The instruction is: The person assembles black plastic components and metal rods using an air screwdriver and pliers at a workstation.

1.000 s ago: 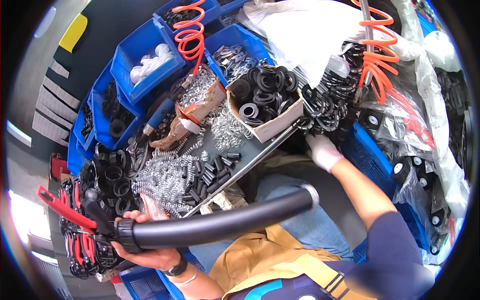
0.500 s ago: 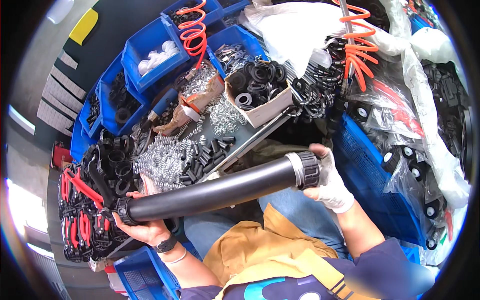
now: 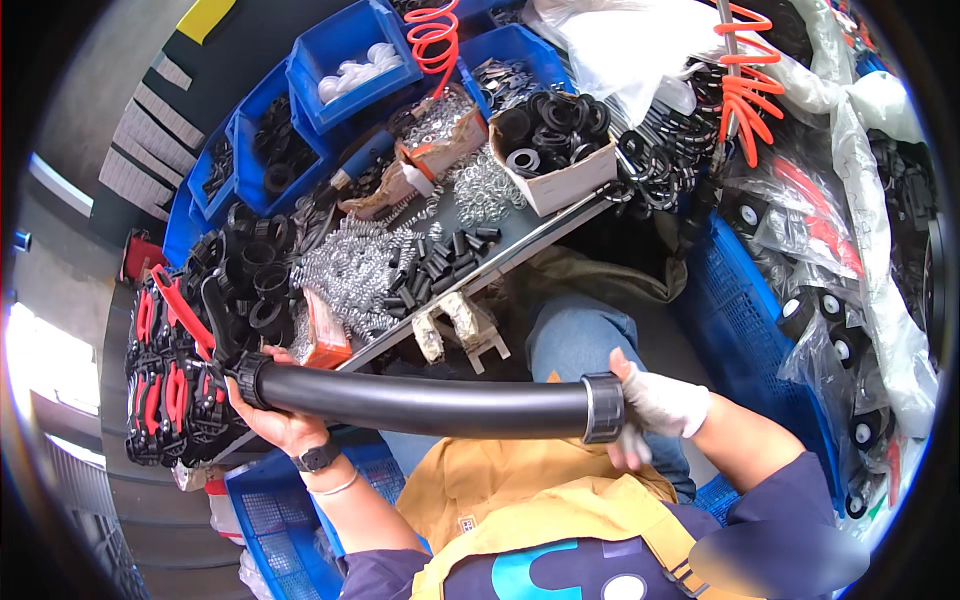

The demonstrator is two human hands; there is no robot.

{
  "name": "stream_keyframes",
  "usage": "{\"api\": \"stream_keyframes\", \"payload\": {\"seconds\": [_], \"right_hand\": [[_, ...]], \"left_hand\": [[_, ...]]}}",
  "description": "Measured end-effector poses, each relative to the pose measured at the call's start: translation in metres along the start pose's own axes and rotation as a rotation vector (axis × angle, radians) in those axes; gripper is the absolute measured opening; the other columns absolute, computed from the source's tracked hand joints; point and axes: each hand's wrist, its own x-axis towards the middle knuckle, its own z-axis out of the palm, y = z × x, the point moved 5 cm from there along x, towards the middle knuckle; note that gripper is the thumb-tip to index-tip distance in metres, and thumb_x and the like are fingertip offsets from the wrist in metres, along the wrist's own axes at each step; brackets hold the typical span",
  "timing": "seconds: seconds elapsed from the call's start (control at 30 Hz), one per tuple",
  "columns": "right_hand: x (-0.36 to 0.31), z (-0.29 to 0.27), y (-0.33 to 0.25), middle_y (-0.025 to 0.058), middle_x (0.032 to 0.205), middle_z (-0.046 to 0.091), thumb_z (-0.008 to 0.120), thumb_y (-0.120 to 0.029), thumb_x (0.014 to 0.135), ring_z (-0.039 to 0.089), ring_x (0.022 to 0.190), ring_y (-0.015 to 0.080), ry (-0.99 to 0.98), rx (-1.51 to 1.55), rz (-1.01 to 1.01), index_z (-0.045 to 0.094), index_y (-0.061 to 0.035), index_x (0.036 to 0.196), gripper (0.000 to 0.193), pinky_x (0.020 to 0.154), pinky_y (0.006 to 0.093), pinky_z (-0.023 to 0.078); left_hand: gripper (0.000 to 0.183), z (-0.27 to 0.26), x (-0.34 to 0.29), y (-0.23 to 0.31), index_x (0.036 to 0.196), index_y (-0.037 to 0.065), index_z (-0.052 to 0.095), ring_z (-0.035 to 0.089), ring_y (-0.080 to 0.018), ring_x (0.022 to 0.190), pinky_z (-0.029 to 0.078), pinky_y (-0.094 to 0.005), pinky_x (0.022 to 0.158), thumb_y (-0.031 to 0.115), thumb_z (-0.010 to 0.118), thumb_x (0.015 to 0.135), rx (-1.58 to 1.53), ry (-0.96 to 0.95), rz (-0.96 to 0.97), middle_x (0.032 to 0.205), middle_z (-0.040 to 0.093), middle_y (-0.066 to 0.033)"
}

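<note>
A long black tube [image 3: 430,403] lies nearly level across my lap, with a ribbed black collar [image 3: 255,382] at its left end. My left hand [image 3: 285,420], bare with a watch at the wrist, is wrapped around that end from below. At the other end is a black ring-shaped end cap [image 3: 603,408] with a greyish rim. My right hand [image 3: 660,405], in a white glove with bare fingertips, grips this cap with fingers above and below it. A black lever [image 3: 218,315] rises beside the left collar; whether it is joined to the tube I cannot tell.
The bench holds silver springs [image 3: 360,275], short black sleeves [image 3: 440,265] and a carton of black rings [image 3: 560,165]. Blue bins [image 3: 350,95] line its back. Red-and-black parts [image 3: 170,390] are piled left. A blue crate [image 3: 750,340] stands right. Orange coiled hoses [image 3: 745,100] hang above.
The tube's right end has come down and nearer, so the tube is more level. My right hand has shifted round the end cap, and the view has swung slightly.
</note>
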Motion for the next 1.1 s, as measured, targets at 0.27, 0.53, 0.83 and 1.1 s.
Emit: {"api": "stream_keyframes", "payload": {"seconds": [0.27,0.53,0.83,1.1], "right_hand": [[-0.025,0.048,-0.085,0.0244,0.128,0.050,0.066,-0.063,0.080,0.055,0.112,0.0426,0.668,-1.787,-2.017,0.052,-0.0117,0.127,0.071,0.088,0.0513,0.050],[0.109,0.008,-0.017,0.0116,0.087,0.060,0.043,-0.048,0.097,0.056,0.047,0.0248,0.302,0.471,-0.345,0.053,-0.0109,0.112,0.041,0.035,0.0303,0.036],[0.042,0.060,-0.147,0.0112,0.128,0.056,0.086,-0.031,0.069,0.050,0.119,0.0172,0.126,-0.899,-0.903,0.051,-0.0089,0.136,0.079,0.102,0.0357,0.038],[0.067,0.082,-0.112,0.0042,0.120,0.059,0.081,-0.020,0.077,0.053,0.108,0.0137,-0.242,-0.533,-0.279,0.052,-0.0062,0.134,0.065,0.090,0.0298,0.046]], "left_hand": [[0.047,0.017,0.020,0.001,0.104,-0.002,0.056,0.063,-0.0319,0.083,0.056,-0.0438,0.080,0.038,0.068,0.083,0.164,0.172,0.050,0.094,0.062,-0.0172],[0.059,0.138,-0.033,-0.021,0.113,-0.006,0.055,0.062,-0.0286,0.093,0.052,-0.0389,0.085,0.048,0.054,0.089,0.268,-0.559,0.115,0.102,0.061,-0.0188],[0.062,0.172,-0.086,-0.079,0.121,0.004,0.052,0.066,-0.0381,0.084,0.053,-0.0455,0.075,0.033,0.072,0.070,2.108,-1.219,0.165,0.089,0.065,-0.0218],[0.073,0.156,-0.093,-0.083,0.131,0.001,0.047,0.067,-0.0330,0.097,0.052,-0.0385,0.086,0.029,0.076,0.070,2.015,-1.196,-0.238,0.108,0.066,-0.0206]]}}
